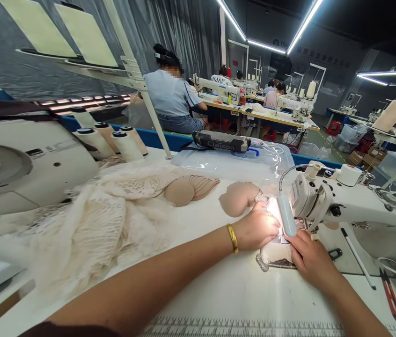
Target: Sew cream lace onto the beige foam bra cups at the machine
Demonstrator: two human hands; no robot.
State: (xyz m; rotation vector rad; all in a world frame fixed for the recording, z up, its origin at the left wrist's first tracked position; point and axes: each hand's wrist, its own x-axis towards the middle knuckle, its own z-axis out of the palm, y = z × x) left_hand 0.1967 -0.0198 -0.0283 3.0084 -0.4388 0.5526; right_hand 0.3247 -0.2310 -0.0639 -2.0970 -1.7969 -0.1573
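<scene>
My left hand (pixel 259 227), with a gold bracelet (pixel 232 238) at the wrist, is closed with its fingers curled on a pale fabric piece (pixel 274 208) under bright light. My right hand (pixel 312 257) grips the near edge of the same fabric with thumb and fingers, just below the grey lamp head (pixel 285 215). The sewing machine (pixel 324 196) stands over the fabric, its needle hidden from view. A beige moulded cup (pixel 238 199) lies behind my left hand. Under the hands, a lace-edged beige piece (pixel 277 256) rests on the table.
Cream lace fabric (pixel 103 224) is heaped at left, beside a beige cup with brown lines (pixel 180 191). Thread cones (pixel 128 145) stand behind it. A clear plastic box lid (pixel 233 161) lies behind. A white pen (pixel 358 259) and red-handled thread snips (pixel 391 295) lie at right. Co-workers sit beyond.
</scene>
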